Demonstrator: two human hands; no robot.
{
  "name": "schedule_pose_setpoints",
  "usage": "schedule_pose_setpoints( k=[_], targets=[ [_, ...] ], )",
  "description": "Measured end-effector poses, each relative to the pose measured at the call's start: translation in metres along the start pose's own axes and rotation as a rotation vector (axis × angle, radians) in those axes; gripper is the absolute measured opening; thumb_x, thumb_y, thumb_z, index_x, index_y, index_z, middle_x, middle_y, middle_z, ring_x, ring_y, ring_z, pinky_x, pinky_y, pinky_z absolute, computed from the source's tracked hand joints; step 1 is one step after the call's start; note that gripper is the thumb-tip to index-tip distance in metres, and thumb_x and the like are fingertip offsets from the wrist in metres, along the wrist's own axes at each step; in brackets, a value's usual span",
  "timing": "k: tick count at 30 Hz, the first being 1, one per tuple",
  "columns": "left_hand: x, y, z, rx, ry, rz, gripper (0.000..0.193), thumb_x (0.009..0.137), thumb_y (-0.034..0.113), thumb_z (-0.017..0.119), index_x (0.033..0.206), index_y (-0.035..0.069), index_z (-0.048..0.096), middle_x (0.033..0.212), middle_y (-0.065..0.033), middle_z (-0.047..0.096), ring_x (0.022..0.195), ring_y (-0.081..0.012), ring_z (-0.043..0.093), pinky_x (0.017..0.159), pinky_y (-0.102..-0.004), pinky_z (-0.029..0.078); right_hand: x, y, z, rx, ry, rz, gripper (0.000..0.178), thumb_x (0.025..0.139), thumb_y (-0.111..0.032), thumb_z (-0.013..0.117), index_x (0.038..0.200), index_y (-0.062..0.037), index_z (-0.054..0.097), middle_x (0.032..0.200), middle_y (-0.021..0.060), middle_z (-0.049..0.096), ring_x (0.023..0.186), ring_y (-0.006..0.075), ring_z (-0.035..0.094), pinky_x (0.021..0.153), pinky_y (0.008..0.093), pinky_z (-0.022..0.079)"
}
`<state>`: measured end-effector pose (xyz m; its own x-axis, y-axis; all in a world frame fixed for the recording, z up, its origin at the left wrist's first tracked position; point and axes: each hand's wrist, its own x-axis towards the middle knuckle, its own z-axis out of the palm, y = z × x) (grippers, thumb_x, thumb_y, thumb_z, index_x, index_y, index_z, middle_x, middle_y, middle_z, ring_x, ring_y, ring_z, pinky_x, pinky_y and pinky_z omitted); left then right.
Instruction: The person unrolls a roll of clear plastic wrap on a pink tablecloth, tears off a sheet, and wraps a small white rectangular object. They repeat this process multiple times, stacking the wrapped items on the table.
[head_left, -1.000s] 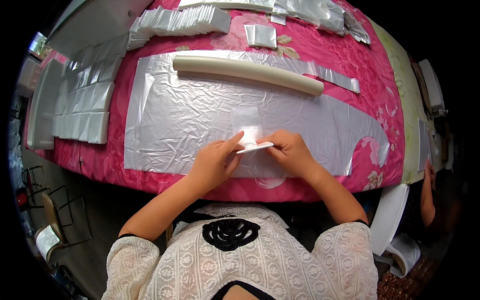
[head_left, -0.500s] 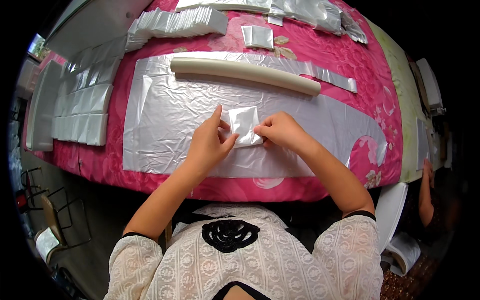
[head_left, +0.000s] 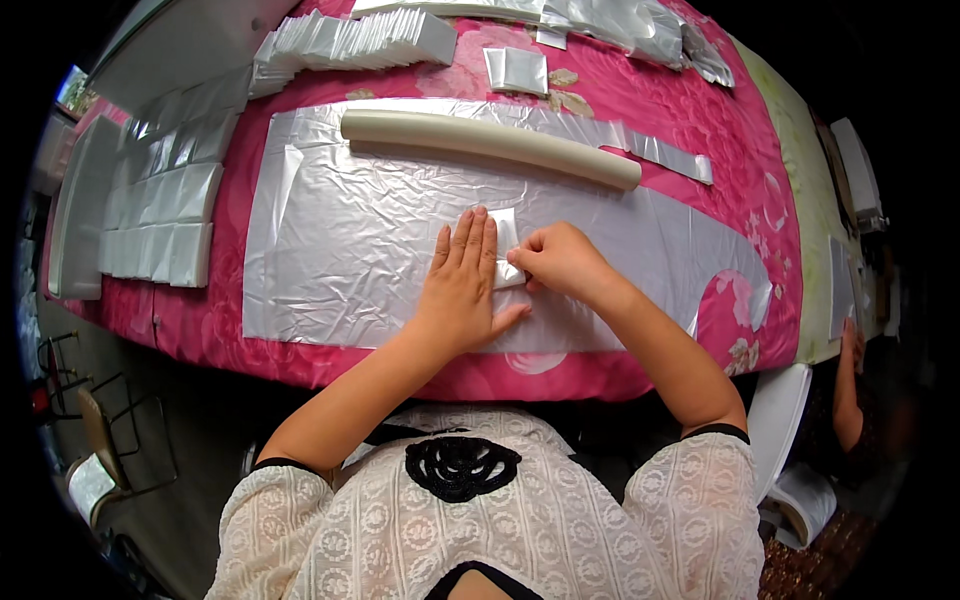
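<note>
A small folded square of shiny white plastic film point(head_left: 507, 272) lies in front of me on a wide silvery sheet point(head_left: 330, 250). My left hand point(head_left: 462, 285) rests flat on it, palm down, fingers straight and thumb out to the side, hiding its left part. At the right edge of the square, my right hand point(head_left: 560, 262) pinches the film between thumb and forefinger; its other fingers are curled under. Beyond both hands a long cream-coloured tube point(head_left: 490, 145) lies across the silvery sheet.
Rows of folded white packets point(head_left: 165, 210) fill a box at the left. A long stack of folded squares point(head_left: 350, 45) and two loose ones point(head_left: 517, 70) lie at the far side on the pink flowered cloth point(head_left: 690, 120). A co-worker's arm point(head_left: 849, 390) shows at the right.
My left hand has moved from the square's left edge onto its top and flattened out. My right hand keeps its pinch at the right edge.
</note>
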<state>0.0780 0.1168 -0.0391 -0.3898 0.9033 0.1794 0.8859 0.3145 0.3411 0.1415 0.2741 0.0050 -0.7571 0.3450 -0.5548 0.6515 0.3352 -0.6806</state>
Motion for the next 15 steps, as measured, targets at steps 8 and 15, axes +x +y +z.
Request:
schedule_pose_setpoints(
  k=[8, 15],
  targets=[
    [-0.007, -0.002, -0.004, -0.015, 0.058, 0.024, 0.097, 0.076, 0.056, 0.053, 0.137, -0.009, 0.016, 0.145, -0.0273, 0.012, 0.137, -0.0388, 0.008, 0.109, -0.0498, 0.004, -0.035, 0.003, -0.002, -0.689, 0.361, -0.32, 0.019, 0.067, -0.02, 0.071, 0.077, -0.0046, 0.064, 0.069, 0.0095, 0.061, 0.068, 0.0259, 0.06, 0.063, 0.0366, 0.047],
    [-0.076, 0.004, -0.04, -0.69, 0.001, 0.052, 0.048, 0.075, 0.004, 0.062, 0.121, 0.002, 0.049, 0.121, -0.0185, 0.052, 0.108, -0.0318, 0.053, 0.09, -0.0371, 0.043, 0.002, -0.009, 0.023, -0.662, 0.511, -0.96, 0.04, 0.078, -0.025, 0.063, 0.11, -0.002, 0.056, 0.115, 0.0151, 0.057, 0.113, 0.0297, 0.049, 0.099, 0.0435, 0.033]
  ],
)
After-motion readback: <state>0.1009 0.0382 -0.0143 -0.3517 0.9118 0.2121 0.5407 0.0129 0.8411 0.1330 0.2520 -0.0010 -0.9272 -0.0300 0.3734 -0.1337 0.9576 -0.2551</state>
